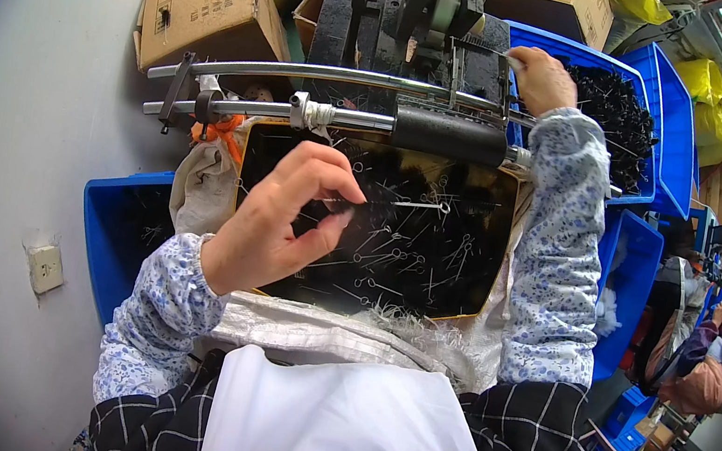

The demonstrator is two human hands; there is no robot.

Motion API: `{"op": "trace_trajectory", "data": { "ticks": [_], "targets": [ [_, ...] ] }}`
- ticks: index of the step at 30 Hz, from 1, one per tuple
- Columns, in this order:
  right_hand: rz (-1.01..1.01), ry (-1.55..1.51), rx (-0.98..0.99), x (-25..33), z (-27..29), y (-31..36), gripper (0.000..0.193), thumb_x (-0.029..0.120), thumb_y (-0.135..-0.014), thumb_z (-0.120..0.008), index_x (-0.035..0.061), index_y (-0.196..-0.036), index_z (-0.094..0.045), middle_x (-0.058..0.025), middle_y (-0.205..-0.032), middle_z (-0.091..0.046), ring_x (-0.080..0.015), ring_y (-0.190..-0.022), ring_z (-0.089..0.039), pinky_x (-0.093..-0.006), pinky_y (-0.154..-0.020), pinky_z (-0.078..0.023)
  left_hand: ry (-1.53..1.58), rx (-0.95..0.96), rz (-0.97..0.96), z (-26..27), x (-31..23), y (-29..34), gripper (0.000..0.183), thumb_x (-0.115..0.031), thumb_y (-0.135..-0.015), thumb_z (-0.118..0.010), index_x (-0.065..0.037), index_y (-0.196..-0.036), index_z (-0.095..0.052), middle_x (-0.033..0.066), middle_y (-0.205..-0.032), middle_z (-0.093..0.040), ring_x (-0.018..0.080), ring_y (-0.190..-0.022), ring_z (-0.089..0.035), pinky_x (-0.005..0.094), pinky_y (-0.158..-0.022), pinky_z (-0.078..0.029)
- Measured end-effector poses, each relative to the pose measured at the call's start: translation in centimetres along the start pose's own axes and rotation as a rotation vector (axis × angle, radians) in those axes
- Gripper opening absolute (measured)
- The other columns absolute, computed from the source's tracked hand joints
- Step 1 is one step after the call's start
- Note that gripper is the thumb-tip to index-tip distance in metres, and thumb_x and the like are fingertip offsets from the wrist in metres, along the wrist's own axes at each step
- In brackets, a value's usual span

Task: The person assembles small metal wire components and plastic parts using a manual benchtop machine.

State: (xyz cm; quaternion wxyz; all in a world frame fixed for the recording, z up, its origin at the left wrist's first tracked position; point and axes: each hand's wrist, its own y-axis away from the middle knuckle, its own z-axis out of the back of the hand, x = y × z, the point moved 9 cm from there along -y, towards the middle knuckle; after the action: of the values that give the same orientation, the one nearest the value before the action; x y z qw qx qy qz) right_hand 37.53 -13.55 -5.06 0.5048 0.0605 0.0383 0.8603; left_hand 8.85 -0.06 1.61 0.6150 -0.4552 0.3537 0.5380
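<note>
My left hand (pixel 287 214) is raised over a dark tray (pixel 476 272), thumb and fingertips pinching a small wire brush (pixel 416 205). Its metal stem points right and ends in a ring, while its dark bristle end is partly hidden by my fingers. Several similar ringed wire pieces (pixel 394 257) lie scattered in the tray. Farther off, my right hand (pixel 545 80) reaches to the right side of a black bench machine (pixel 437 11). Its fingers are closed at a thin metal part there, and what they grip is too small to make out.
Two metal rails (pixel 263 71) cross between the tray and the machine. A blue bin (pixel 635 73) of black brushes stands at the right, another blue bin (pixel 112 219) at the left. Cardboard boxes (pixel 216 9) stand behind. A white wall bounds the left; people sit far right.
</note>
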Motion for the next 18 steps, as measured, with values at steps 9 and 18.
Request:
{"op": "trace_trajectory", "data": {
  "ticks": [9, 18],
  "targets": [
    [0.478, -0.477, -0.078, 9.8, 6.0, 15.0, 0.028, 0.021, -0.08, -0.059, 0.0072, -0.105, -0.058, -0.0138, -0.09, -0.062, -0.0289, -0.083, -0.061, -0.0345, -0.073, -0.049, 0.03, -0.172, -0.106, -2.4, -0.1, -3.0, 0.021, 0.006, -0.076, -0.057, -0.002, -0.092, -0.049, 0.009, -0.097, -0.046, 0.0168, -0.079, -0.056, 0.0255, -0.07, -0.048],
    [0.116, -0.069, -0.468, 4.6, 2.8, 6.9, 0.021, 0.016, -0.083, -0.052, 0.0097, -0.1, -0.061, -0.0075, -0.089, -0.063, -0.0251, -0.085, -0.06, -0.0355, -0.072, -0.048, -0.506, 0.44, -0.466, -15.2, -2.3, -0.1, 0.029, -0.012, -0.072, -0.057, -0.008, -0.1, -0.054, 0.0099, -0.102, -0.055, 0.0248, -0.099, -0.052, 0.0383, -0.088, -0.041]
  ]
}}
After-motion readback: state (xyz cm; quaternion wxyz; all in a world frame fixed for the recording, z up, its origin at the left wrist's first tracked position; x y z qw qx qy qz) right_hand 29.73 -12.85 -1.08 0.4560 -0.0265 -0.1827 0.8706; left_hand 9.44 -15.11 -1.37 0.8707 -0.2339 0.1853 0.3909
